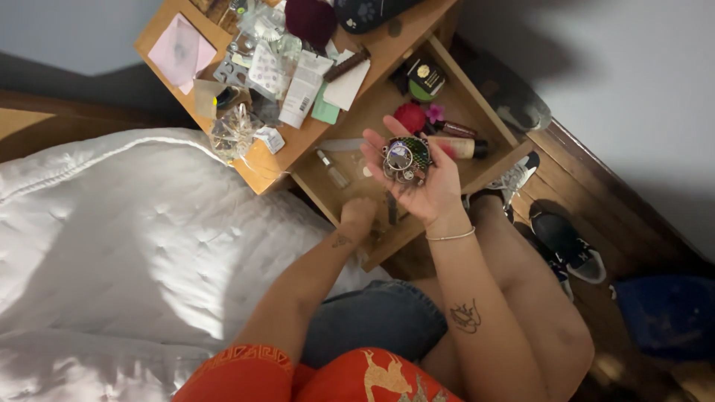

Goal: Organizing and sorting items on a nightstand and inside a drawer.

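Right hand (417, 175) palm-up, grip spread, cradling jewellery cluster (404, 158) over open drawer (477, 104). Left hand (357, 216) reaches into drawer, grip unclear. Step: gathering items; next calls for a steady palm

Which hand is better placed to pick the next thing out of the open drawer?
Left. The left hand is already down inside the open drawer, apparently free; the right hand is palm-up, cradling a pile of small trinkets.
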